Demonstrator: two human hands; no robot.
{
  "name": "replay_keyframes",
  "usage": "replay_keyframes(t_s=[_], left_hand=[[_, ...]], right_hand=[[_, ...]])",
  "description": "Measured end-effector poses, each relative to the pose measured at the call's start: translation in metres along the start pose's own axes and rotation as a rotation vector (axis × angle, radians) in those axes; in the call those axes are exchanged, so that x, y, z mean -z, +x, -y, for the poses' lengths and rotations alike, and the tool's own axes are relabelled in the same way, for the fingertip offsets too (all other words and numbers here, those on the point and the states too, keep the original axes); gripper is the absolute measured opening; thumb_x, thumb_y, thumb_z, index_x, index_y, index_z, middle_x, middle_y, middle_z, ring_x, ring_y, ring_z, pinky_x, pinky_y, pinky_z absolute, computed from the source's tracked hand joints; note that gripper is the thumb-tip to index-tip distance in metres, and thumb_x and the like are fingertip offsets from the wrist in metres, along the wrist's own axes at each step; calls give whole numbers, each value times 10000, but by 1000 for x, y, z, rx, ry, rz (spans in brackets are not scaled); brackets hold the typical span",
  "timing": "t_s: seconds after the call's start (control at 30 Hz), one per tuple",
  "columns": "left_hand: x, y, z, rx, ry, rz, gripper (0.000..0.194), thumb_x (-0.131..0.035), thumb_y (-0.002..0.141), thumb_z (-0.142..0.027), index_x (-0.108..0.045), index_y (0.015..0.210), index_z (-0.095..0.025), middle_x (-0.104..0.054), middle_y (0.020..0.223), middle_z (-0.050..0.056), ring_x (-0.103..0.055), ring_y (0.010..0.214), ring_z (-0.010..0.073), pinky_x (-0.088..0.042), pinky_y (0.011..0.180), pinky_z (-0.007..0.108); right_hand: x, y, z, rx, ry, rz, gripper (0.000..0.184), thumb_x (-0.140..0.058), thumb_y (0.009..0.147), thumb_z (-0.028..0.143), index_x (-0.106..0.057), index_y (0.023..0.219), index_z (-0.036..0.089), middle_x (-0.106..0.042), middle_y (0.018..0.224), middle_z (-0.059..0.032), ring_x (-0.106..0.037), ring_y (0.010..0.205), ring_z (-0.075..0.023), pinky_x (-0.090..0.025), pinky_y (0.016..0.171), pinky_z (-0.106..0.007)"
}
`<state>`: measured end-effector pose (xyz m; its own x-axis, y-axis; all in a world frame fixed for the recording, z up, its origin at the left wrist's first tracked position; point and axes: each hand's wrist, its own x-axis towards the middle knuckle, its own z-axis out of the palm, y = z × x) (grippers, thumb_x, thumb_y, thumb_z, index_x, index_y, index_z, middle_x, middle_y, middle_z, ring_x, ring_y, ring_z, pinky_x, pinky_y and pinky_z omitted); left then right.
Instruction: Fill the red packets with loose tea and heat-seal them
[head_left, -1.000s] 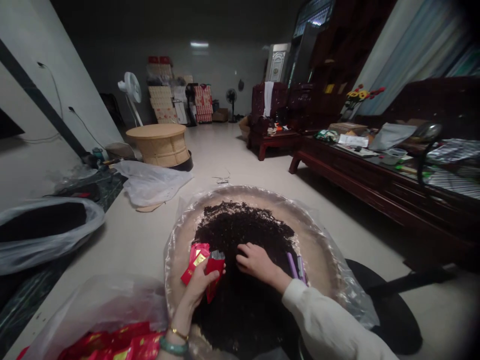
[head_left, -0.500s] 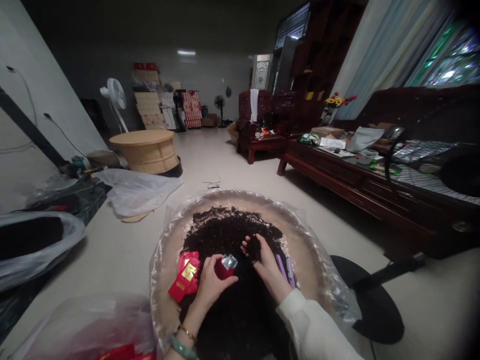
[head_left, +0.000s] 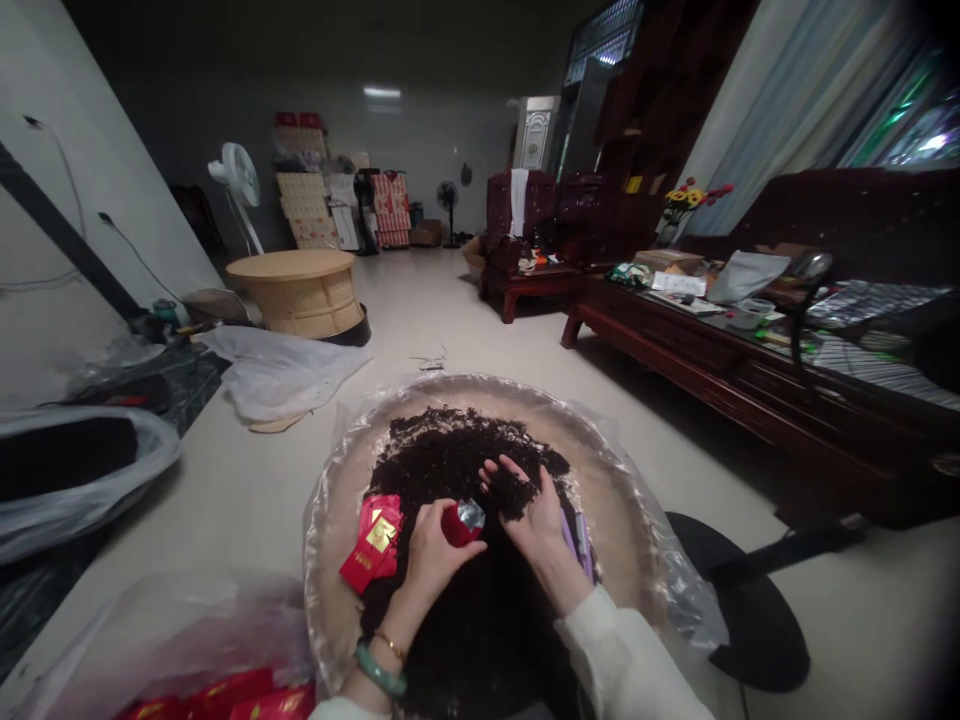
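My left hand (head_left: 435, 550) pinches a small red packet (head_left: 461, 522) between thumb and fingers; its silver-lined mouth gapes toward the right. Palm up, my right hand (head_left: 541, 525) cups a loose handful of dark tea leaves (head_left: 513, 493) just right of the packet, apart from it. Below both hands, a heap of the same dark leaves (head_left: 450, 455) covers much of a wide round tray (head_left: 622, 520) lined with clear plastic. Several flat red packets (head_left: 369, 560) with gold print lie on the leaves at the left. Purple-handled tools (head_left: 577, 540) are partly hidden behind my right wrist.
A plastic bag of red packets (head_left: 232, 692) stands at the lower left, below another bag of dark contents (head_left: 67, 455). A black fan base (head_left: 757, 610) is close on the tray's right. Beyond are a round wooden stand (head_left: 300, 300) and a long dark table (head_left: 697, 340).
My right hand has opened wider and turned its palm up, so more of the leaves show. The packet in my left hand has shifted slightly right and up, with the view also shifting.
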<state>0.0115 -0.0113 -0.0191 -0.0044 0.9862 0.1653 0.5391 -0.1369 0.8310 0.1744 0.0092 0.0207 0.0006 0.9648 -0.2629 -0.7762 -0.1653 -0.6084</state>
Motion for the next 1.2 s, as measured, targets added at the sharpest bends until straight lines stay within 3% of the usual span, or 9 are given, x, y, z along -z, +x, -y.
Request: replay_keyframes(t_s=[0.17,0.37,0.63,0.73,0.87,0.93,1.07,1.13,1.2], left_hand=[[-2,0,-5,20,60,1,553,-857,490,-286,-598,971,-201,-578,935,43,-601,884,255,-487,829,396],[-4,0,-8,22,100,-3,551,-844,512,-262,-595,996,-181,-583,936,54,-599,897,258,-487,822,386],[-8,-1,-1,-13,144,-18,578,-840,526,-262,-577,1038,-203,-590,949,32,-603,921,240,-502,819,374],[-10,0,5,-55,118,-52,581,-843,526,-256,-575,1039,-203,-607,955,36,-614,911,240,-514,814,385],[-9,0,13,-107,41,-104,584,-843,546,-311,-577,1051,-190,-637,963,56,-637,904,255,-531,800,417],[-6,-1,15,-125,2,-138,567,-834,564,-332,-580,1052,-191,-649,969,58,-646,904,256,-538,797,423],[-1,-4,15,-196,-55,-142,464,-796,638,-321,-600,1040,-195,-669,1004,73,-644,948,246,-529,848,421],[2,-5,18,-211,-58,-136,420,-781,661,-310,-608,1027,-198,-675,1007,75,-642,956,244,-524,860,424],[7,-5,24,-170,-50,-163,420,-780,656,-303,-603,1022,-198,-679,996,71,-648,936,246,-531,842,424]], right_hand=[[-18,-9,-2,57,19,-39,514,-341,898,562,-701,907,195,-747,923,-60,-675,952,-230,-458,976,-404],[-29,-16,-13,186,-197,60,599,-408,842,673,-742,915,182,-744,1000,-71,-622,1075,-251,-343,1082,-411],[-29,-22,-16,194,-324,252,660,-436,779,768,-725,1068,249,-637,1274,-36,-369,1358,-261,-138,1175,-428],[-26,-22,-14,165,-285,286,597,-470,786,737,-704,1098,285,-584,1341,-19,-296,1397,-267,-224,1143,-472],[-16,-20,-6,316,-355,163,425,-546,818,619,-714,1023,288,-644,1238,-35,-451,1279,-277,-395,1031,-474],[-11,-21,0,385,-611,136,339,-571,837,535,-720,985,270,-684,1124,-47,-554,1140,-265,-439,978,-453],[-4,-27,5,433,-1219,399,209,-591,850,371,-736,947,256,-695,1038,-62,-615,1004,-237,-467,936,-419],[1,-28,2,504,-1351,437,207,-554,871,313,-728,962,251,-679,1071,-75,-621,1004,-226,-491,907,-398],[10,-29,-4,593,-1446,389,243,-497,896,274,-707,1014,241,-665,1085,-91,-621,1014,-223,-506,894,-396]])
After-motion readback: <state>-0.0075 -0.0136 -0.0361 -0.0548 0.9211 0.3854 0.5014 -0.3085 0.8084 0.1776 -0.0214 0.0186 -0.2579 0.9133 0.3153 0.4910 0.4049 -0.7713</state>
